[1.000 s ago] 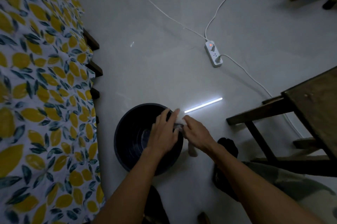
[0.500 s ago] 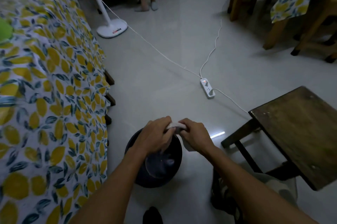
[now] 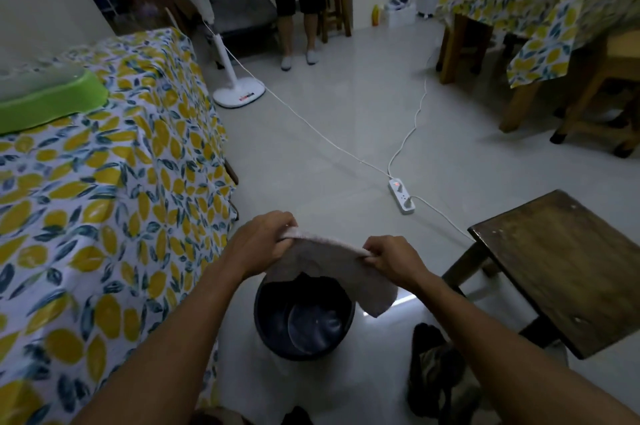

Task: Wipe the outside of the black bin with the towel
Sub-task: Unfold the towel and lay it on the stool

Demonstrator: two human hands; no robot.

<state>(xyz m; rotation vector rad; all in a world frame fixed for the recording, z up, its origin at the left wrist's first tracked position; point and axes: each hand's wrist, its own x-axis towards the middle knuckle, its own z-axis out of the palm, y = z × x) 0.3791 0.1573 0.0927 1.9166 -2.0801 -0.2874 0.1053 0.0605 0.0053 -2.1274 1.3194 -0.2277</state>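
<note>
Both fists are clenched on the towel [image 3: 332, 269]: the left hand [image 3: 261, 244] has one top corner bunched in its fingers, the right hand [image 3: 393, 256] pinches the other, and the cloth is stretched between them with its loose end drooping on the right. It hangs up in the air, clear of everything. Below it on the floor stands the black bin [image 3: 304, 317], upright, mouth open, something pale lying at the bottom. No cloth on the bin's wall at the moment, so I'd say no wiping is happening right now; whether the outside has had a pass already, I can't tell from here. To my eye the rubbing down of the outer side is left to do. A wooden stool [image 3: 561, 262] sits off to the right, a power strip [image 3: 401, 196] beyond.
</note>
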